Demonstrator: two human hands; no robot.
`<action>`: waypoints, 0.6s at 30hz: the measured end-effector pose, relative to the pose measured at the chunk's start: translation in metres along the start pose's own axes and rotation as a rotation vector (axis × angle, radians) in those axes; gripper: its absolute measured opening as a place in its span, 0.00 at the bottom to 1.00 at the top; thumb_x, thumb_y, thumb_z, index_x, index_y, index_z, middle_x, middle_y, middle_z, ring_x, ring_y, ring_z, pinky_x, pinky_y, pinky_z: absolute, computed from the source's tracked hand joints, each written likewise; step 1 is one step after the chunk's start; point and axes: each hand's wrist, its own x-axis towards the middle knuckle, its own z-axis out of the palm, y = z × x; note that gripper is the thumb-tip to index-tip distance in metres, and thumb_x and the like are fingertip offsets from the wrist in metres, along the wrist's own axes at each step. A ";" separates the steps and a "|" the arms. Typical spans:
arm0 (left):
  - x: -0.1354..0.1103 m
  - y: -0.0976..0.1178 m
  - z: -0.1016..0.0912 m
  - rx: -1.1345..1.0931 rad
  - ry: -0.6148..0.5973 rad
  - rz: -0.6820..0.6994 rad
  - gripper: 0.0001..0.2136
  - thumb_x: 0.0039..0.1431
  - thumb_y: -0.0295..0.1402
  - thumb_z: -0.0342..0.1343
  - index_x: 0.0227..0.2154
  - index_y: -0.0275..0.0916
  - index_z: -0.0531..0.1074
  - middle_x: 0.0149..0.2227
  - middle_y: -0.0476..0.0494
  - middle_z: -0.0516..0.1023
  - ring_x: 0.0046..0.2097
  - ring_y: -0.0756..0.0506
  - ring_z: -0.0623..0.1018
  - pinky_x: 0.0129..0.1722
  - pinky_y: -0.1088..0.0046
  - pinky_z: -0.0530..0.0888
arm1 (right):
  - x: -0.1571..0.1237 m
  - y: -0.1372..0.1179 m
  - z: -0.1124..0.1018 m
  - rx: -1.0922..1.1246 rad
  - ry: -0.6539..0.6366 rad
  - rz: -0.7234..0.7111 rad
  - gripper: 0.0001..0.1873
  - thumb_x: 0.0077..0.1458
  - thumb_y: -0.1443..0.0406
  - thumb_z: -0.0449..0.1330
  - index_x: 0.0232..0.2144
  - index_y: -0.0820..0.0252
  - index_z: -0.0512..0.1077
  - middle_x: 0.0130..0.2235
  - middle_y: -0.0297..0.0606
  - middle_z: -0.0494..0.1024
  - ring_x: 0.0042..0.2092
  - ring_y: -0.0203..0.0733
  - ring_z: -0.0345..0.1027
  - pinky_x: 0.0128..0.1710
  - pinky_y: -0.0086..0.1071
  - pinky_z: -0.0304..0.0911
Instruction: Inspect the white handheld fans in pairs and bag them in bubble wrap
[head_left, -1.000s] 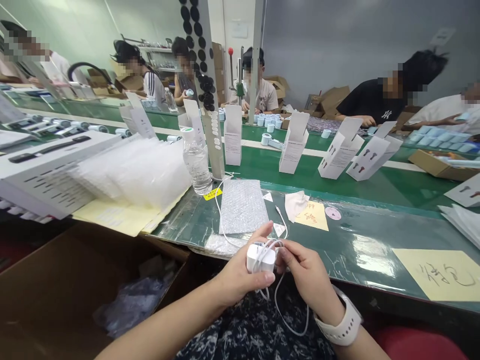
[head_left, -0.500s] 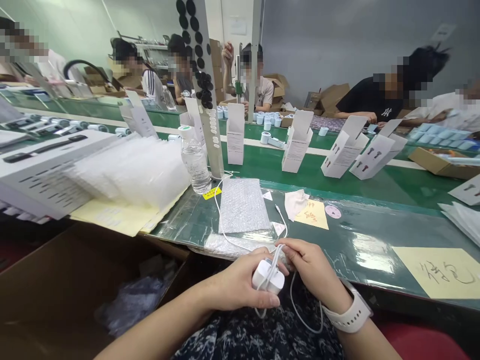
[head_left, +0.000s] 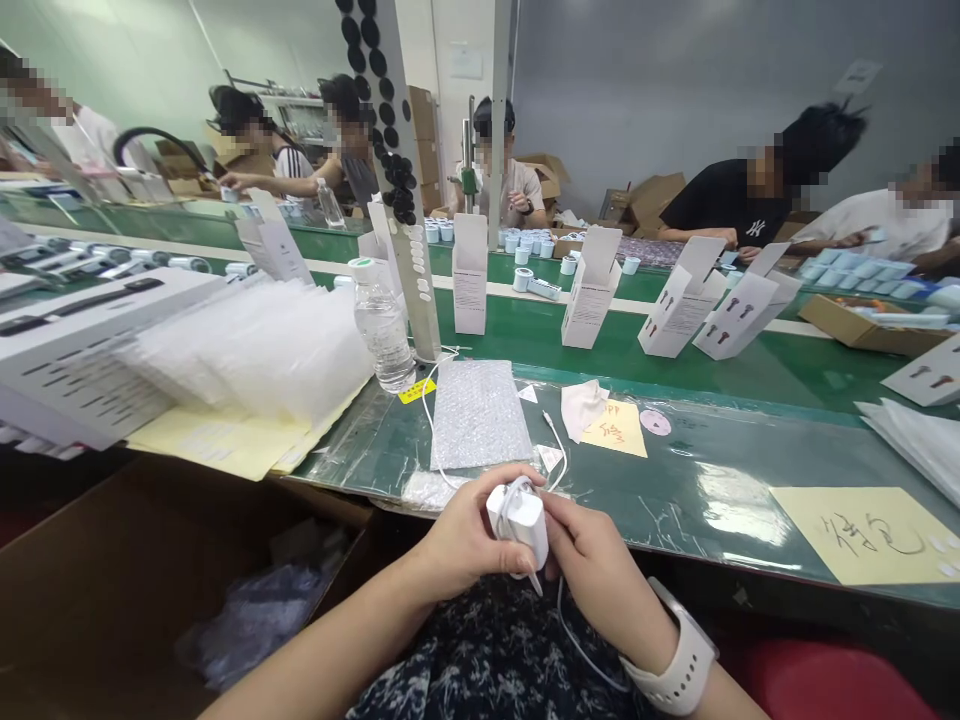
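Note:
My left hand (head_left: 461, 540) grips a small white charger block (head_left: 519, 520) over my lap, just in front of the bench edge. A thin white cable (head_left: 574, 645) is wound across the block and hangs in a loop below it. My right hand (head_left: 592, 565), with a white watch (head_left: 679, 665) on the wrist, is closed against the block's right side with the cable in its fingers. On the bench beyond lie a bubble-wrap bag (head_left: 474, 412) and another white cable (head_left: 427, 400).
A water bottle (head_left: 381, 325) stands left of the bubble wrap, beside stacked clear bags (head_left: 255, 345) on yellow sheets. Open white cartons (head_left: 587, 290) ride the green conveyor (head_left: 750, 360). An open cardboard box (head_left: 150, 580) sits at lower left. Several people work across the belt.
The cable loop below the block has shortened as it wound on. Both hands shifted slightly left and up, and the block turned upright in my left hand.

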 end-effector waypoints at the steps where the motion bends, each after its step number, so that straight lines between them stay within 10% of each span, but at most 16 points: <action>1: 0.001 -0.001 -0.001 0.007 0.043 0.010 0.32 0.36 0.45 0.75 0.44 0.40 0.71 0.31 0.49 0.73 0.30 0.51 0.71 0.29 0.77 0.65 | 0.000 -0.002 0.002 -0.010 -0.001 -0.002 0.20 0.67 0.57 0.45 0.40 0.59 0.74 0.23 0.32 0.70 0.24 0.40 0.63 0.27 0.32 0.56; 7: 0.004 -0.013 -0.005 -0.110 0.247 0.064 0.29 0.34 0.46 0.75 0.39 0.38 0.73 0.36 0.46 0.74 0.33 0.50 0.71 0.31 0.77 0.67 | 0.002 -0.004 0.007 0.063 -0.117 0.003 0.21 0.66 0.64 0.46 0.57 0.54 0.68 0.24 0.29 0.68 0.23 0.37 0.64 0.30 0.31 0.63; 11: 0.005 -0.013 -0.005 -0.175 0.178 0.081 0.30 0.39 0.52 0.71 0.42 0.39 0.76 0.54 0.36 0.73 0.45 0.42 0.75 0.39 0.71 0.72 | 0.003 -0.001 0.008 0.134 -0.128 0.029 0.23 0.66 0.62 0.47 0.61 0.56 0.63 0.24 0.28 0.67 0.24 0.37 0.65 0.30 0.32 0.64; 14: 0.008 -0.004 -0.005 -0.259 0.154 0.135 0.27 0.41 0.52 0.69 0.39 0.38 0.76 0.46 0.37 0.78 0.53 0.36 0.74 0.46 0.64 0.73 | 0.005 0.005 0.014 0.193 -0.142 0.029 0.23 0.66 0.62 0.46 0.62 0.56 0.60 0.25 0.27 0.68 0.24 0.37 0.66 0.30 0.32 0.65; 18: 0.015 0.011 -0.003 -0.487 0.332 0.241 0.24 0.39 0.45 0.73 0.37 0.38 0.74 0.32 0.49 0.77 0.36 0.46 0.79 0.41 0.68 0.76 | 0.006 0.015 0.036 0.105 -0.093 -0.019 0.14 0.67 0.64 0.44 0.47 0.61 0.66 0.24 0.30 0.69 0.26 0.40 0.67 0.32 0.33 0.63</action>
